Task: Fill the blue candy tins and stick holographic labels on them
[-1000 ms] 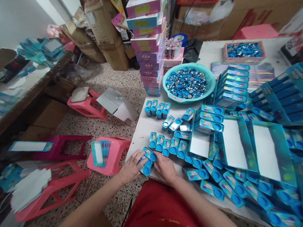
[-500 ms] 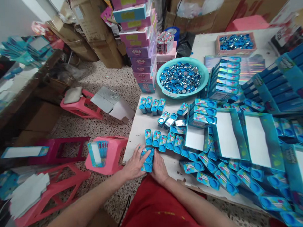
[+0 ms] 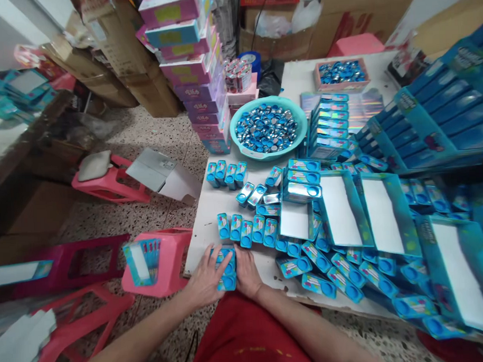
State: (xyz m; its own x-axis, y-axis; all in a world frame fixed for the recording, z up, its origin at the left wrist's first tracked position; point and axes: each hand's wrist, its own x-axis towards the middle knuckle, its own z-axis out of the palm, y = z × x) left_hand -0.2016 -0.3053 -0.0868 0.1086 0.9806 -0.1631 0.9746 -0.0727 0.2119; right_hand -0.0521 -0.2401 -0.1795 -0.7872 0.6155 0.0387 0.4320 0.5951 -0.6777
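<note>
Tins [image 3: 229,269]: here they are, a small blue block at the near edge of the counter [image 3: 220,200], lower centre of the frame, right between the two hands.
Weight: light one by one, I'd judge, yet the block could come apart if lifted loosely.
Walls: stiff, thin metal by the look of that shine, so probably slick, and likelier to dent than break.
Best hold: low on the outer sides, squeezing inward evenly, keeping off the round recesses on top.
Left hand [image 3: 207,277]: grasping, fingers spread across the tops and the palm at the left side.
Right hand [image 3: 248,273]: laid along the right side, fingers pointing up the frame; whether it grips or merely braces, I can't tell.
Forearms: both reach in from the bottom of the frame, angling inward over the red clothing [image 3: 247,334], meeting at the block.
</note>
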